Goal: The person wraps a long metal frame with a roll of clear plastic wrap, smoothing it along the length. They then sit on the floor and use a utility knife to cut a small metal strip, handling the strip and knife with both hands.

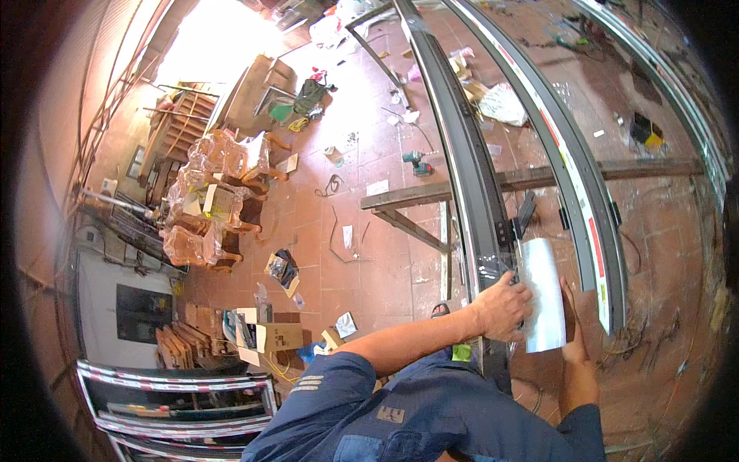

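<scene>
Likely wrapping: film roll (543, 300) lower right of frame, beside dark beam (479, 185). Left hand (502, 308) half-curled at roll, hold unclear; right hand (574, 350) mostly hidden, can't tell. Next probably needs roll passed round beam.

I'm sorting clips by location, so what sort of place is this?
Probably a workshop, perhaps for frames: long dark profiles lie across a wooden beam, a cordless drill sits on the tiled floor, and the person works with a roll of film.
</scene>
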The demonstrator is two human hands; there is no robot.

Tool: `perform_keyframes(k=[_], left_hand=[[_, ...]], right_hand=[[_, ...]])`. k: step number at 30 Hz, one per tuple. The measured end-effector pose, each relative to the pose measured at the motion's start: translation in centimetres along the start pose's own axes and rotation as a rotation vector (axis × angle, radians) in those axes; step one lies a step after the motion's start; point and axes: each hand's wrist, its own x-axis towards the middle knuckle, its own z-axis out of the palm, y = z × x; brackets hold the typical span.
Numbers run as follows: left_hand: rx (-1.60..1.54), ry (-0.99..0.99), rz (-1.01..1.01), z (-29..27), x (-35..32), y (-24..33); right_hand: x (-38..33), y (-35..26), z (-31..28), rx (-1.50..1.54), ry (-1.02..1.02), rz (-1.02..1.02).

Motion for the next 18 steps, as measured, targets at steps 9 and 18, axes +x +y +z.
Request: perform_keyframes(k=[9,18], left_hand=[[-0.067,-0.002,0.024,-0.7,0.1,0.2],[0.100,0.642,-0.481,1.4,0.2,-0.7]], right_hand=[[-4.5,-1.2,1.6,-0.166,0.111,-0.025],[0.9,1.0,-2.7,-0.247,-0.112,-0.066]])
